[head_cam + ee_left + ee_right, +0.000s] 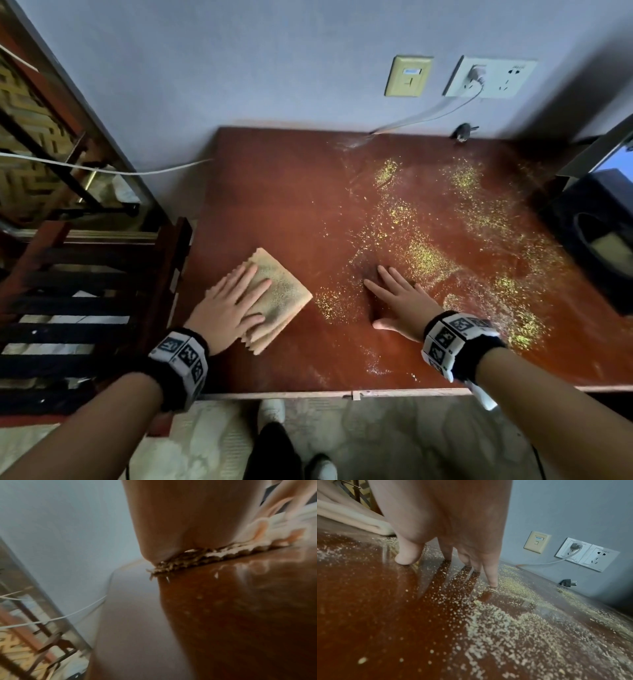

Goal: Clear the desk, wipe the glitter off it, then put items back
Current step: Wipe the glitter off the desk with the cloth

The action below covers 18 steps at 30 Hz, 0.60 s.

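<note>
Desk (274, 192) corner beneath cloth (277, 298) hidden

— Inspector A: Classification of premises?

— Inspector B: A domestic room, likely a bedroom or study corner. A glossy reddish-brown wooden desk (281, 192) stands against a plain pale grey wall (239, 61).

— A: Supporting evidence?

— B: A white double wall socket (493, 77) with one white plug (478, 73) inserted, and beside it a cream faceplate (407, 76) that looks like a data port. A dark wooden slatted frame (85, 301) stands left of the desk. Patterned pale carpet (394, 442) covers the floor.

— A: Anything further?

— B: A metal-framed mirror or window (51, 137) at the left; which one cannot be determined.
</note>
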Tool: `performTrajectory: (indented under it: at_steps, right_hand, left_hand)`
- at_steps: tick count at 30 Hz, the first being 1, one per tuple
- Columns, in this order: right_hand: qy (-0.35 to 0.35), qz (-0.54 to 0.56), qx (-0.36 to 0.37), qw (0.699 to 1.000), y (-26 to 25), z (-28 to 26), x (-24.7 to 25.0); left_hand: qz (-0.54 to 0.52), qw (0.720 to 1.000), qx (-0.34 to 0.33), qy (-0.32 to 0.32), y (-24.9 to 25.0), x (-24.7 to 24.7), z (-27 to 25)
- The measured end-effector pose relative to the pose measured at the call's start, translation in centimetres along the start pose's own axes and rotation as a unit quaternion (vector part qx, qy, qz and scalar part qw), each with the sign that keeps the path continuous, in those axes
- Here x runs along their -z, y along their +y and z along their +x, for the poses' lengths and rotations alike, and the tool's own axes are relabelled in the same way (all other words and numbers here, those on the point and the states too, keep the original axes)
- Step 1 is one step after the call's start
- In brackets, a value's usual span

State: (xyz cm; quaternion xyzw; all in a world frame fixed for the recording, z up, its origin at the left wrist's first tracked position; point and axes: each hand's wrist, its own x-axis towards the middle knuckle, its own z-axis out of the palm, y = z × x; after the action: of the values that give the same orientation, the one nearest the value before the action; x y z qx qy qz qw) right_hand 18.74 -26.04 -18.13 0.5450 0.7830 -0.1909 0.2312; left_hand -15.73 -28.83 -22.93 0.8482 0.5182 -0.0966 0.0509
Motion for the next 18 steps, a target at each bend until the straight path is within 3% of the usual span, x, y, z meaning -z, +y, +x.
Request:
performTrajectory:
  at_steps: [1,3,6,9,12,15,18]
  right_hand:
    - [0.0,0.0,0.0,1.0,0.0,0.0,0.0]
    - [0.0,0.001,0.0,1.0,0.0,-0.1,0.0]
    - [0.006,0.029,-0.003,1.0,0.1,-0.2,-0.1]
    - [0.021,0.066,-0.019,0.997,0.7,-0.6,-0.7]
    - [0.022,0.071,-0.044,0.996,2.0,-1.2,-1.1]
    - [0.023,0.061,-0.045,0.997,2.8,-1.3,-1.4]
    - [0.023,0.056,-0.042,0.997,2.8,-1.1,-1.5]
  left_hand:
    - [0.018,1.0,0.011,-0.011,0.4,0.0,0.3]
    - [0.035,0.999,-0.014,0.029,2.7,-0.6,0.5]
    - [0.063,0.981,-0.172,0.062,7.8,-1.0,-1.8]
    - [0.072,0.974,-0.213,0.028,8.1,0.0,-3.4]
    - [0.085,0.984,-0.157,0.008,3.7,-0.8,-2.6]
    - [0.057,0.996,-0.028,-0.061,-0.8,-0.9,-0.9]
    - [-0.035,0.992,0.119,0.011,-1.2,0.0,2.0]
